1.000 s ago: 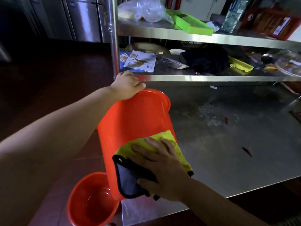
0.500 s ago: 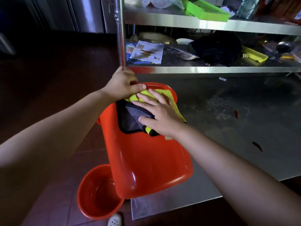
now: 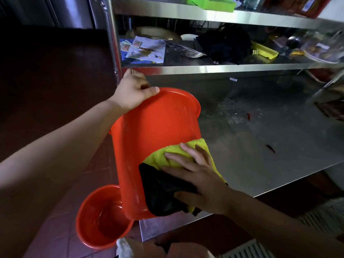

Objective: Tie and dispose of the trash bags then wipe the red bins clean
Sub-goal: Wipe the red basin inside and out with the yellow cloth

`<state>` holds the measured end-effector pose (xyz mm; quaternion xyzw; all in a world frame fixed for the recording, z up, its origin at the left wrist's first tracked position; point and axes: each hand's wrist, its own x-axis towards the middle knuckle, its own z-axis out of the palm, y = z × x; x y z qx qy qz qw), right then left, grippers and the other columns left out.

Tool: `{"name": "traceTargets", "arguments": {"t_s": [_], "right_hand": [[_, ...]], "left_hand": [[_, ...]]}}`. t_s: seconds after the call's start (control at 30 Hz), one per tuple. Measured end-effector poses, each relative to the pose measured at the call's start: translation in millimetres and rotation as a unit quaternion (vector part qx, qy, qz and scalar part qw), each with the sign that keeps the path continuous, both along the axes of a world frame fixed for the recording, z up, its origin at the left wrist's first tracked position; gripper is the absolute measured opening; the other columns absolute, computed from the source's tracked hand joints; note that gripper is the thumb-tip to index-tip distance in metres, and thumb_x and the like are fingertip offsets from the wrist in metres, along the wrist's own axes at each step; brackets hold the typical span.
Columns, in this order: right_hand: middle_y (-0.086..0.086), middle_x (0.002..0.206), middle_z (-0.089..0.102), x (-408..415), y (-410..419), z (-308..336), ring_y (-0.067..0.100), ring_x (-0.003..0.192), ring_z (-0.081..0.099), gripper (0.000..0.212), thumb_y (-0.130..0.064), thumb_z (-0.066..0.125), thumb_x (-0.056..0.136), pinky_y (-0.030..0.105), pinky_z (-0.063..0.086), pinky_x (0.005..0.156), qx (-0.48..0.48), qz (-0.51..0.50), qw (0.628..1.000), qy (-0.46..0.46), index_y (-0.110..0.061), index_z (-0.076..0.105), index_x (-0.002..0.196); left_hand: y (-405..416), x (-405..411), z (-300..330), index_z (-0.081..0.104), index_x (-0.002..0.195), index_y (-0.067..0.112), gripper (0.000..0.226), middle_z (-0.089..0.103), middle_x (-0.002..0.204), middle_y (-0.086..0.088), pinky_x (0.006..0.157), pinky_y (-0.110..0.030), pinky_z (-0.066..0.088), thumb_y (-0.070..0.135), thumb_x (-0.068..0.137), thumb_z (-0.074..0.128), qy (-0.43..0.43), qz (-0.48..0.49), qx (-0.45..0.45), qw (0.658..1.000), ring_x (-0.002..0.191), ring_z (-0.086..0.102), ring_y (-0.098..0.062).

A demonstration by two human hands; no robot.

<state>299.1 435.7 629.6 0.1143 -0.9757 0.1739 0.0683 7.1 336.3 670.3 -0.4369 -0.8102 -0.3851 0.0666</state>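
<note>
Head view: the wiping step was judged in hand; the upturned red bin [image 3: 156, 146] was gripped at its base edge by curled left hand [image 3: 133, 92] fingers, tilted against the steel table [image 3: 270, 146]. The yellow-black cloth [image 3: 167, 175] was pressed under spread, straight right hand [image 3: 197, 175] fingers, low on the wall. Next, unwiped wall beyond the fingertips would need covering; a second red bin [image 3: 100, 216] was seen below on the floor.

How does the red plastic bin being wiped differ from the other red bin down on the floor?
The red plastic bin being wiped is tipped, bottom end up, on the steel table; the red bin on the floor stands upright, mouth open.
The left hand grips the wiped bin's bottom edge and the right hand presses a yellow and black cloth on its side; nothing touches the floor bin.
Both are glossy red plastic.
</note>
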Motion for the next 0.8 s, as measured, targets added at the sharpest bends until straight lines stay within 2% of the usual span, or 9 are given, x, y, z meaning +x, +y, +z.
{"name": "traceTargets", "arguments": {"t_s": [0.1, 0.17, 0.3, 0.43, 0.47, 0.57, 0.6, 0.7, 0.8], "right_hand": [[-0.021, 0.152, 0.026, -34.8, 4.9, 9.8, 0.017, 0.147, 0.001, 0.052, -0.055, 0.046, 0.088, 0.055, 0.008, 0.112, 0.014, -0.014, 1.000, 0.009, -0.041, 0.042, 0.138], [-0.021, 0.150, 0.030, -66.4, 7.6, 16.3, 0.015, 0.146, 0.007, 0.049, -0.050, 0.050, 0.087, 0.052, 0.012, 0.111, 0.017, -0.040, 0.999, 0.026, -0.041, 0.047, 0.135], [-0.022, 0.147, 0.036, -132.0, 19.5, 37.1, 0.012, 0.142, 0.019, 0.047, -0.046, 0.049, 0.084, 0.044, 0.014, 0.111, -0.004, -0.110, 0.993, 0.044, -0.041, 0.051, 0.131], [-0.025, 0.145, 0.037, -164.0, 24.3, 43.2, 0.008, 0.136, 0.024, 0.044, -0.044, 0.048, 0.087, 0.043, 0.016, 0.109, 0.008, -0.112, 0.993, 0.027, -0.044, 0.050, 0.131], [-0.026, 0.145, 0.036, -165.5, 22.1, 42.6, 0.008, 0.136, 0.023, 0.045, -0.045, 0.047, 0.087, 0.042, 0.015, 0.108, 0.014, -0.108, 0.994, 0.028, -0.045, 0.050, 0.131], [-0.025, 0.147, 0.035, -157.9, 10.3, 41.1, 0.009, 0.140, 0.019, 0.048, -0.050, 0.044, 0.083, 0.042, 0.013, 0.109, 0.026, -0.106, 0.993, 0.034, -0.047, 0.049, 0.131], [-0.025, 0.147, 0.034, -151.8, 5.8, 40.2, 0.010, 0.141, 0.018, 0.048, -0.051, 0.045, 0.083, 0.044, 0.013, 0.110, 0.034, -0.102, 0.993, 0.039, -0.047, 0.049, 0.131], [-0.020, 0.146, 0.039, -120.8, -5.6, 35.1, 0.014, 0.143, 0.018, 0.047, -0.048, 0.052, 0.083, 0.048, 0.013, 0.112, 0.033, -0.071, 0.995, 0.054, -0.042, 0.053, 0.129], [-0.016, 0.145, 0.042, -81.0, -14.7, 23.8, 0.018, 0.143, 0.018, 0.047, -0.044, 0.059, 0.081, 0.053, 0.014, 0.111, 0.019, -0.031, 0.998, 0.051, -0.038, 0.056, 0.128]], "left_hand": [[2.6, -2.3, 1.5, 0.069, 0.071, 0.007, 0.029, 0.049, 0.071, 0.004, 0.082, -0.013, 0.023, 0.031, 0.088, 0.063, -0.025, -0.021, 0.000, 0.999, 0.096, 0.036, -0.017], [0.2, -4.5, 1.6, 0.063, 0.062, 0.008, 0.036, 0.044, 0.065, 0.009, 0.081, -0.006, 0.022, 0.028, 0.092, 0.057, -0.060, -0.024, 0.012, 0.998, 0.092, 0.034, -0.013], [-2.2, -10.8, -1.7, 0.055, 0.057, -0.009, 0.044, 0.047, 0.065, -0.007, 0.087, -0.013, 0.024, 0.017, 0.092, 0.050, -0.099, -0.030, 0.044, 0.994, 0.090, 0.037, -0.017], [-12.0, -21.2, -7.6, 0.053, 0.056, -0.011, 0.046, 0.048, 0.066, -0.018, 0.084, -0.025, 0.025, 0.022, 0.086, 0.044, -0.124, -0.031, 0.059, 0.990, 0.085, 0.040, -0.026], [-15.6, -22.1, -9.9, 0.055, 0.056, -0.012, 0.047, 0.048, 0.067, -0.019, 0.084, -0.024, 0.025, 0.023, 0.086, 0.044, -0.120, -0.028, 0.064, 0.990, 0.085, 0.039, -0.026], [-26.2, -17.9, -14.6, 0.067, 0.068, -0.006, 0.043, 0.054, 0.078, -0.017, 0.086, -0.008, 0.020, 0.028, 0.087, 0.048, -0.078, -0.010, 0.055, 0.995, 0.094, 0.038, -0.021], [-29.2, -17.0, -15.7, 0.070, 0.073, -0.003, 0.040, 0.056, 0.081, -0.015, 0.088, -0.007, 0.020, 0.029, 0.087, 0.049, -0.062, -0.009, 0.054, 0.997, 0.096, 0.039, -0.021], [-38.7, -16.5, -20.0, 0.072, 0.076, 0.000, 0.039, 0.056, 0.086, -0.007, 0.094, -0.020, 0.023, 0.031, 0.086, 0.051, -0.052, 0.006, 0.053, 0.997, 0.101, 0.043, -0.028], [-51.3, -16.1, -22.7, 0.073, 0.085, 0.006, 0.037, 0.056, 0.102, 0.003, 0.106, -0.029, 0.016, 0.037, 0.082, 0.052, -0.097, 0.037, 0.070, 0.992, 0.118, 0.032, -0.016]]}}
